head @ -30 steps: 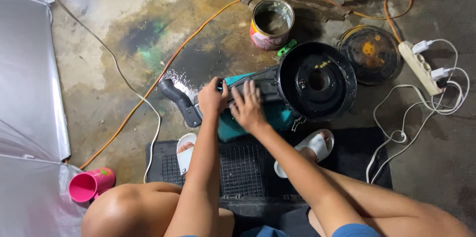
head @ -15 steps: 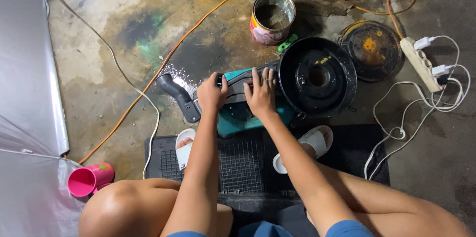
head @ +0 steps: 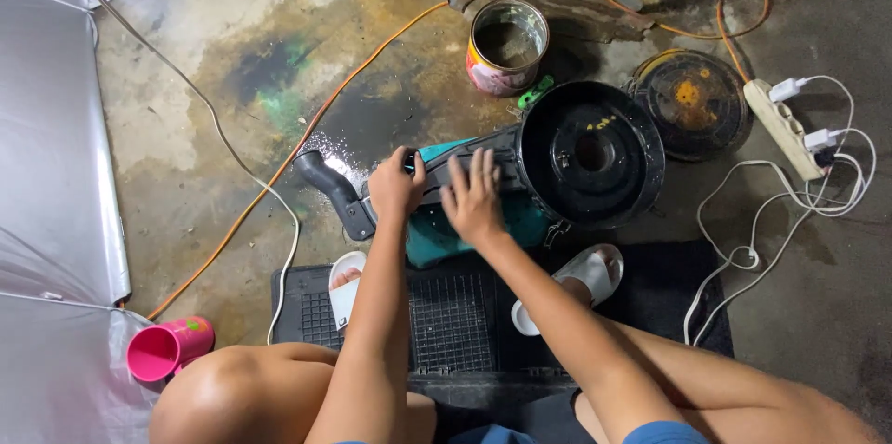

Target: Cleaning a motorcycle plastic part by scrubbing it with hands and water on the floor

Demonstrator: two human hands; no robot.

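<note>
Head view: the right hand [head: 472,195] has slid back from the black round housing [head: 591,152] and now lies flat, fingers spread, on the grey duct [head: 465,170]. The left hand [head: 397,186] stays clenched around the duct's near end. The assembly rests on the floor [head: 186,128] above the teal cloth [head: 446,230], by the mat [head: 455,314].

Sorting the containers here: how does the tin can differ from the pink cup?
The tin can stands upright near the black round housing; the pink cup lies on its side by the person's knee. The can is metal with a grimy inside; the cup is bright plastic. Both are open-mouthed.
</note>
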